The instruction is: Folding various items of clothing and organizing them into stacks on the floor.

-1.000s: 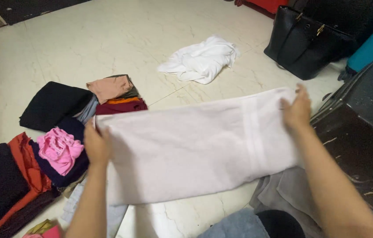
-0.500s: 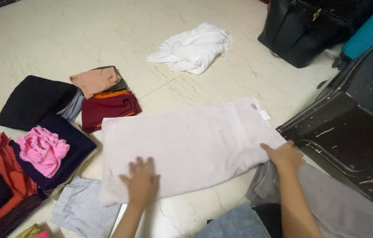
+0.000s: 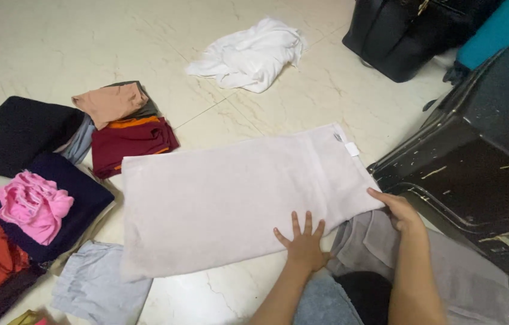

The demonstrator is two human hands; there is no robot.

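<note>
Lying flat on the pale marble floor (image 3: 146, 36), a folded pale pink towel (image 3: 230, 198) is spread across the middle of the view, its long side running left to right and its small white tag (image 3: 351, 148) at the far right corner. The left hand (image 3: 304, 242) is laid palm down on the towel's near edge, right of centre, fingers spread wide and pinching nothing. The right hand (image 3: 400, 212) is placed at the towel's near right corner, fingers curled at the edge; whether cloth is actually pinched there cannot be told. Most of the towel is thus seen to the left of and beyond both hands.

A grey cloth (image 3: 441, 271) is noted under and near the right hand, touching the towel's right end. A black trunk (image 3: 483, 150) with scuffed paint is seen just right of the towel, a black handbag (image 3: 405, 36) farther off at far right. A crumpled white garment (image 3: 248, 54) is noted on the floor well beyond the towel. Stacks of folded clothes are recorded on the left: a maroon piece (image 3: 131, 141) just beside the towel's far left corner, a black piece (image 3: 19, 129), a pink garment (image 3: 31, 204) on navy, and a light blue cloth (image 3: 98, 286) at the near left corner.
</note>
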